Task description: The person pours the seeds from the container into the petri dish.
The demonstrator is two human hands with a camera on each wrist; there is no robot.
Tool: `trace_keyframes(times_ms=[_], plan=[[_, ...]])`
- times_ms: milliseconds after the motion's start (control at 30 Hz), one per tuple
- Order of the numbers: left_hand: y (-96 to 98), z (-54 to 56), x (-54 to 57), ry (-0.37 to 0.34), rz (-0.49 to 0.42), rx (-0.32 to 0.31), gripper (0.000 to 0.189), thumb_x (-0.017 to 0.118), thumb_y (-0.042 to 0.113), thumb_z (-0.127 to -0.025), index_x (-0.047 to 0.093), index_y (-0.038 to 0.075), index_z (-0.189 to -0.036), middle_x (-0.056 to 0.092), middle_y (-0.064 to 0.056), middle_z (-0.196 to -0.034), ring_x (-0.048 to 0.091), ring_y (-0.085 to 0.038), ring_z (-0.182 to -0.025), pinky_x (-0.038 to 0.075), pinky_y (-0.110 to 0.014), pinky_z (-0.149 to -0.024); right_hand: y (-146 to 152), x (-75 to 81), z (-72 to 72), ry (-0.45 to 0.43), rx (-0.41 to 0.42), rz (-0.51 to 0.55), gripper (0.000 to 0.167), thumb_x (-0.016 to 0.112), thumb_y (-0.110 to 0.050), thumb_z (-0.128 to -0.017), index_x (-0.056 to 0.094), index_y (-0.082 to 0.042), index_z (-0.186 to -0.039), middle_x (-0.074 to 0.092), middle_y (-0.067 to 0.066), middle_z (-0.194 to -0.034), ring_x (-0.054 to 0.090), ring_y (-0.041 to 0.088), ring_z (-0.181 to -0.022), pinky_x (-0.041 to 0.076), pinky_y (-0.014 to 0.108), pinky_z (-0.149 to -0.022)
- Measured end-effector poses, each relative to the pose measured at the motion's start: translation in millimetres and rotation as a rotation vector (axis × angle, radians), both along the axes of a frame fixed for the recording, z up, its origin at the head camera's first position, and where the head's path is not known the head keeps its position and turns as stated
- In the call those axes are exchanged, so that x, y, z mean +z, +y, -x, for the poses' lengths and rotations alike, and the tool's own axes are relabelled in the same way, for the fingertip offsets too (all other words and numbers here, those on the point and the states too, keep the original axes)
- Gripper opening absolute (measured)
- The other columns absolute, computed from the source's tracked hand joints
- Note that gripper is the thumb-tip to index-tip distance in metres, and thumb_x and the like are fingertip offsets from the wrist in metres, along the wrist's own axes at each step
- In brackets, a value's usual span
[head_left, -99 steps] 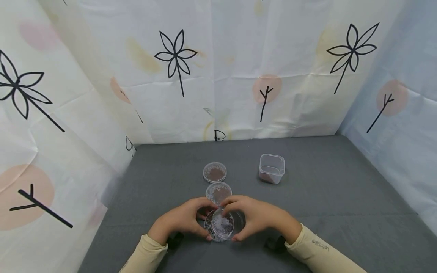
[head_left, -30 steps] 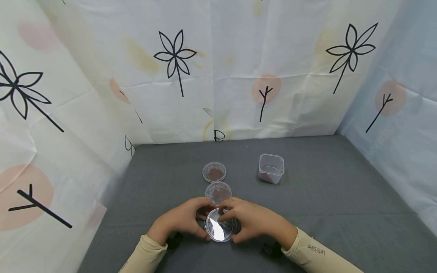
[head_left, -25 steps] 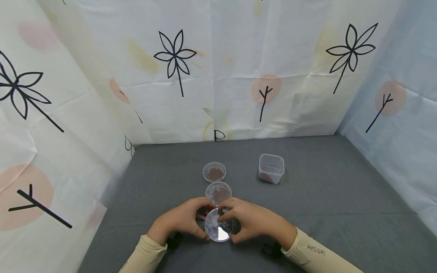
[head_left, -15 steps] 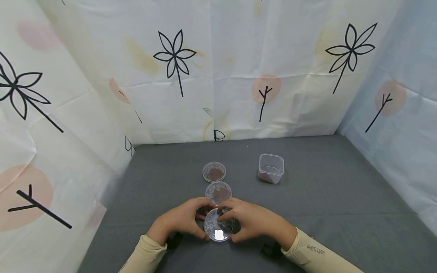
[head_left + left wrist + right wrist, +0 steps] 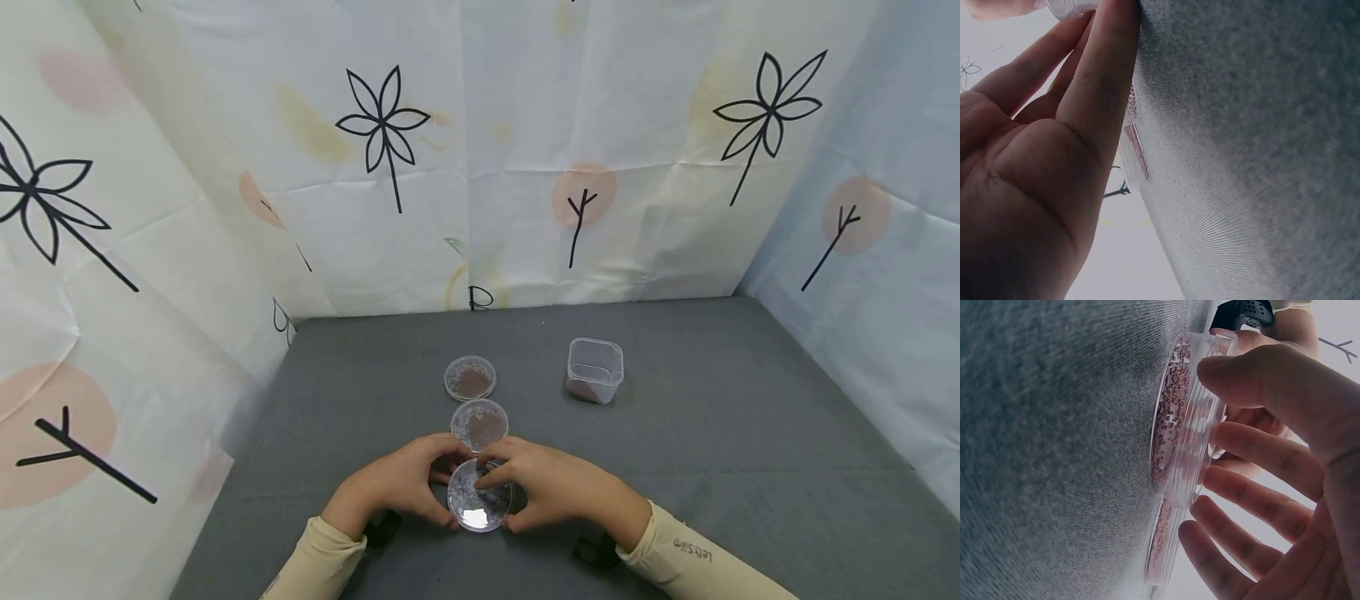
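In the head view, the nearest petri dish [image 5: 467, 498] lies between both hands, with a clear round lid [image 5: 483, 512] over it. Seen from the side in the right wrist view, that petri dish [image 5: 1169, 419] holds reddish-brown granules under the clear lid [image 5: 1207, 406]. My left hand [image 5: 408, 479] grips the dish's left side, thumb at the near edge and fingers at the far edge. With its thumb on the right rim and a finger over the top, my right hand [image 5: 555, 483] holds the lid. The left wrist view shows little beyond the left hand [image 5: 1047, 156].
Directly behind stands a second petri dish [image 5: 480, 423] with brown granules, then a third petri dish [image 5: 470, 378]. A clear square tub [image 5: 596, 371] with brown material at its bottom stands back right. Patterned white cloth [image 5: 525, 233] walls the grey table [image 5: 712, 400].
The lid, earlier offset to the right over the near dish, has moved left and now lies level over it. My right hand shifted slightly left with it; the left hand stayed in place.
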State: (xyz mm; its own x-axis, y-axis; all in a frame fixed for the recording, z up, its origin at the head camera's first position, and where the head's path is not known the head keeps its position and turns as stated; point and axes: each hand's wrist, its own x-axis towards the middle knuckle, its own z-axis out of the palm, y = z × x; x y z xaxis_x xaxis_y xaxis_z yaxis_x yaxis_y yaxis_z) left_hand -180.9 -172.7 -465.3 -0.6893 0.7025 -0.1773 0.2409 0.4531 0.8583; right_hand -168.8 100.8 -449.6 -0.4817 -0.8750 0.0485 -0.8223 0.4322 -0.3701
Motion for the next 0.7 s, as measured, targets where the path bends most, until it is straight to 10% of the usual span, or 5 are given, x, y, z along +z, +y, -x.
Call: trace_keyframes(times_ms=[700], plan=[[-0.7,-0.2,-0.4,0.006,-0.005,-0.009,0.075,0.101,0.016,-0.071,0.064,0.018,-0.135,0.061,-0.004,-0.132,0.064,-0.016,-0.115,0.058,-0.019,-0.098,-0.4,-0.1,-0.1,-0.004,0.059,0.033,0.042,0.087,-0.021,-0.085,0.079,-0.023,-0.127,0.061,0.003,-0.138,0.056,0.018,-0.126,0.054,0.029,-0.105]])
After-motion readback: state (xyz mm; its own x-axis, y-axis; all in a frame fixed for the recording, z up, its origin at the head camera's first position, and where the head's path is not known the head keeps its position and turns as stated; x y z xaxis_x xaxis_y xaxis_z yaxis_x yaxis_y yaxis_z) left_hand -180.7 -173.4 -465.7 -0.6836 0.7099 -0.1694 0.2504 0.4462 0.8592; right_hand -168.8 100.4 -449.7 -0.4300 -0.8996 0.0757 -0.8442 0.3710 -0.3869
